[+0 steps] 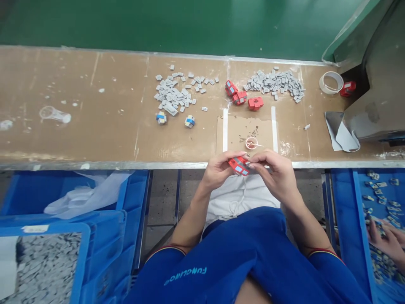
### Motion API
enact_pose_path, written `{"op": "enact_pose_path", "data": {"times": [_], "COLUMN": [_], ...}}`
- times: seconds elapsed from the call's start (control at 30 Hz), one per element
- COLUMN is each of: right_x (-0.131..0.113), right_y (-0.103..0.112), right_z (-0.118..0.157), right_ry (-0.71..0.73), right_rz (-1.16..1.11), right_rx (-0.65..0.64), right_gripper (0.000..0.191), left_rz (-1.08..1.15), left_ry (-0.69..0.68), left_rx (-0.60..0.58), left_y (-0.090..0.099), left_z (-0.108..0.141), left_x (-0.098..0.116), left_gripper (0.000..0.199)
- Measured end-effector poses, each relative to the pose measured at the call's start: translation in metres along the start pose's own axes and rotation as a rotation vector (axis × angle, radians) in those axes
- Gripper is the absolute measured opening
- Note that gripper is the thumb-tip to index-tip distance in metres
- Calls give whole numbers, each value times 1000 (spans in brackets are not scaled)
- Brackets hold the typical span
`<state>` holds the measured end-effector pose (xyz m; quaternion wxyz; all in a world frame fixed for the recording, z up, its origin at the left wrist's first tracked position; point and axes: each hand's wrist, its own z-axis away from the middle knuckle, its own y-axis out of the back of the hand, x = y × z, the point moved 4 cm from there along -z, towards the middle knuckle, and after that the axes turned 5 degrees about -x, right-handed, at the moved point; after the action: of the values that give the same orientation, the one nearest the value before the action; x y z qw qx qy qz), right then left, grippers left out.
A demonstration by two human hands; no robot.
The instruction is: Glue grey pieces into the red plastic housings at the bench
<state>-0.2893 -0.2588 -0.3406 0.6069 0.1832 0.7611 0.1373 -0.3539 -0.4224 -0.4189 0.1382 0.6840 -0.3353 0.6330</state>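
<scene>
My left hand (218,169) grips a small red toy car (239,165) with pale blue window patches, just over the front edge of the bench. Closed in a pinch, my right hand (276,172) holds a small grey piece (247,164) against the car's right side; the fingers partly hide it. Right behind the hands stands a small cup (251,143) with reddish-brown contents and a thin white stick. It rests on a cardboard sheet (236,126) marked by dark smudges. Three more red toy cars (255,103) lie farther back.
Loose grey pieces form a left pile (172,93) and a right pile (278,82). Two blue-and-cream blocks (190,121) sit near the left one. A tape roll (330,82) lies at right. Blue crates (85,240) flank me. Another person's hands (387,238) work at far right.
</scene>
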Motion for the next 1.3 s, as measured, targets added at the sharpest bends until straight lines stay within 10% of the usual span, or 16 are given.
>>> {"op": "enact_pose_path", "data": {"times": [1.3], "right_x": [-5], "right_y": [-5], "right_z": [19], "right_ry": [199], "right_rz": [174], "right_rx": [91], "right_gripper": [17], "left_rz": [-257], "left_ry": [-29], "left_rx": [15], "left_y": [-20], "left_z": [15], "left_x": [27], "left_gripper": [47]}}
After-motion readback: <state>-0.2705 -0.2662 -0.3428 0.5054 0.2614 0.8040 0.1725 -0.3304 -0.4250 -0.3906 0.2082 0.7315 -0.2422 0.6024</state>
